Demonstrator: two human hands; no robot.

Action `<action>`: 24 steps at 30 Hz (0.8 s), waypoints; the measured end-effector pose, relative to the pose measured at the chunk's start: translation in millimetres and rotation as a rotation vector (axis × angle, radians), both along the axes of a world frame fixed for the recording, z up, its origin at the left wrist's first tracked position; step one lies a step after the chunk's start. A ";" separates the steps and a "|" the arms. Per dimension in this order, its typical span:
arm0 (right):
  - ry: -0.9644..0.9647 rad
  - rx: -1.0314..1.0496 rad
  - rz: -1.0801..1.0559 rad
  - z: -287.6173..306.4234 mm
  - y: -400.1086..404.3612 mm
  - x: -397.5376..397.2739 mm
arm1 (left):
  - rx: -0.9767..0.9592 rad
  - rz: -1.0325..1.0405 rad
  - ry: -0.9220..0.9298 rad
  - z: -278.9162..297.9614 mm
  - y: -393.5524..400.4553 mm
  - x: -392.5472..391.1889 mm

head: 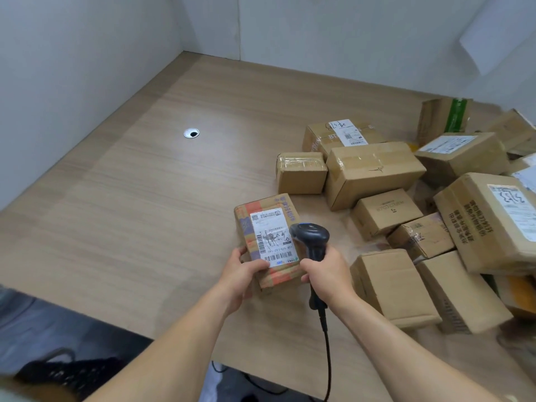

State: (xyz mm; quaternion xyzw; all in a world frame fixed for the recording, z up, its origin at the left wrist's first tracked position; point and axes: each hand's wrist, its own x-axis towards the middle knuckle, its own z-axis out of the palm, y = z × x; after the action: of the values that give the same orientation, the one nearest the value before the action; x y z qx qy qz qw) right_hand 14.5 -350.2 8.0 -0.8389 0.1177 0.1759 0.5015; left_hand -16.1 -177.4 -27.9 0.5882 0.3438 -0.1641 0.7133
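A heap of brown cardboard boxes [374, 172] crowds the right edge of the wood-grain table [130, 213], with a round silver cable grommet [191, 133] nearer its far-left corner.

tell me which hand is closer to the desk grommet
Left. The left hand holds the parcel, below-right of the grommet; the right hand grips the scanner farther right.

Bare table [130, 198] lies open leftward; piled cardboard boxes [406, 198] block the right

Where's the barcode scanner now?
In the head view, lower centre, the right hand grips the barcode scanner, its head beside the labelled parcel that the left hand holds.
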 end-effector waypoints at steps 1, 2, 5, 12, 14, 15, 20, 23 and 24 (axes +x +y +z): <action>0.001 0.010 -0.007 0.1 0.2 -2.5 | -0.020 0.006 -0.013 0.8 0.3 -3.5; 0.001 0.023 -0.016 0.4 0.2 -4.4 | -0.042 0.013 -0.027 -1.3 1.6 -5.8; 0.007 0.059 -0.037 1.4 -0.5 -9.2 | -0.063 0.007 -0.056 -1.5 3.9 -12.2; 0.003 0.135 -0.044 2.7 -4.6 -16.7 | -0.029 -0.019 -0.114 6.7 7.3 -20.4; -0.006 0.160 -0.035 7.6 -3.8 -16.7 | -0.034 -0.044 -0.112 13.4 10.0 -21.5; -0.015 0.174 -0.026 10.7 -3.3 -15.9 | -0.036 -0.050 -0.113 17.0 11.7 -21.5; -0.026 0.240 0.009 28.5 -0.2 -12.5 | -0.004 -0.063 -0.145 38.6 24.2 -14.4; -0.011 0.267 0.045 41.7 2.9 -13.9 | 0.067 -0.099 -0.176 60.0 39.2 -7.2; -0.018 0.260 0.064 45.4 4.5 -14.1 | 0.093 -0.111 -0.188 68.4 45.8 -4.8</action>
State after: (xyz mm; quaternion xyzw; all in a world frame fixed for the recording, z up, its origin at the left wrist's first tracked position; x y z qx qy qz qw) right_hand 0.4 -345.7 53.4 -0.7716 0.0627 0.1982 0.6012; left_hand -21.0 -131.5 40.4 0.6517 0.2495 -0.1314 0.7041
